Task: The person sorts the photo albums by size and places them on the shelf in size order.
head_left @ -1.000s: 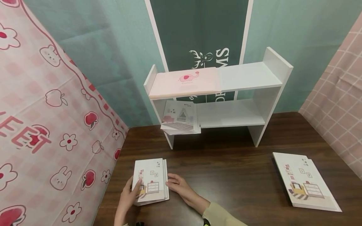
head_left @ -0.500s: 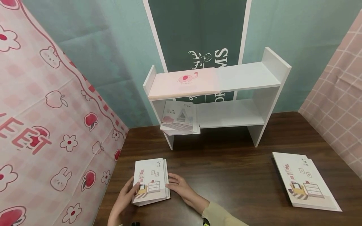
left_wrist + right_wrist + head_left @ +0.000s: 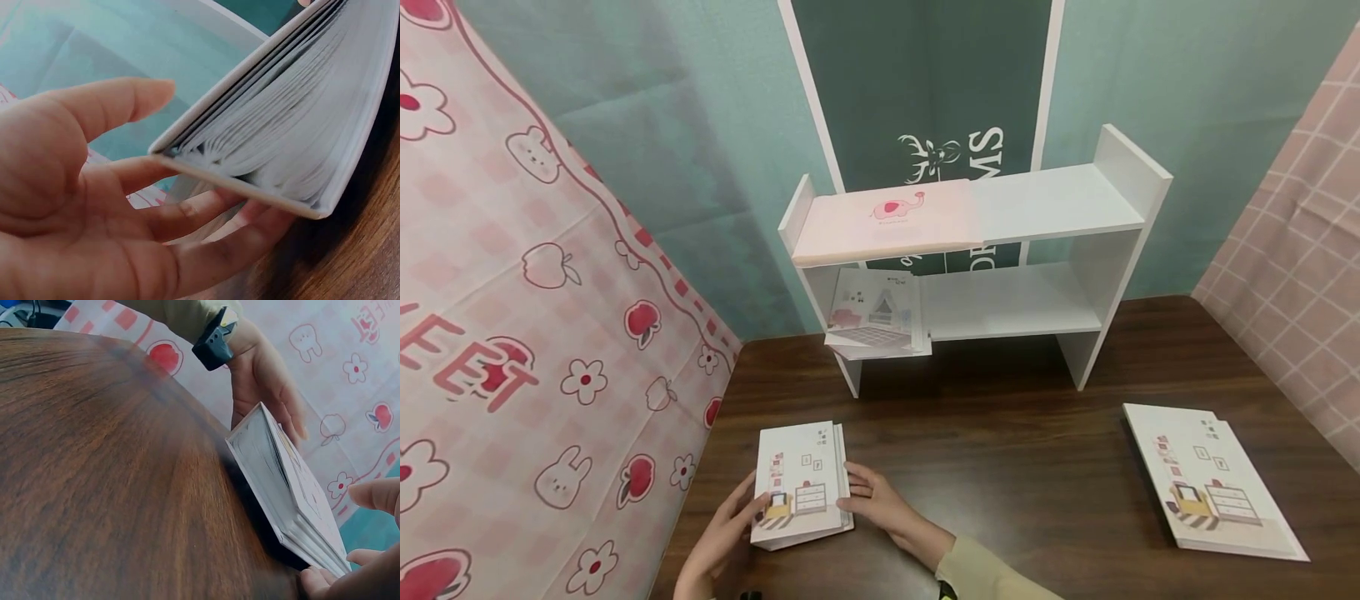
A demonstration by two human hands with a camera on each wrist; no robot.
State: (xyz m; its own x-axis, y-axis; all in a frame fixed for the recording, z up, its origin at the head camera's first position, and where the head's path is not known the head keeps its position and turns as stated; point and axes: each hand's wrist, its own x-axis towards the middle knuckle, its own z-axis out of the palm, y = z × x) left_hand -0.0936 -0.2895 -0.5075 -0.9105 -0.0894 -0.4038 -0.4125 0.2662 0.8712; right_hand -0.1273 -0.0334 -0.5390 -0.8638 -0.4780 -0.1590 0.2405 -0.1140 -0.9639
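Observation:
A thick white photo album [image 3: 797,467] with a printed room drawing lies on the dark table in the head view. At its left edge is my left hand [image 3: 726,529]. The left wrist view shows my left fingers [image 3: 187,215] extended along the album's spine, the thumb raised apart from the cover. My right hand [image 3: 883,504] is at the opposite edge; in the right wrist view, its fingers [image 3: 314,581] touch the page side of the album [image 3: 275,487] and the thumb stands off the cover. The loose page edges show between the covers.
Behind stands a white two-tier shelf [image 3: 1086,304], with a pink elephant-print item [image 3: 917,229] on top. Several books [image 3: 876,312] jut from its lower tier's left side. Another album stack [image 3: 1213,483] lies on the table's right. Patterned cloth [image 3: 550,350] borders the left.
The left hand has drawn slightly left and its thumb has slid back toward the album's edge. The album has shifted slightly right. The right hand stays at the album's right edge.

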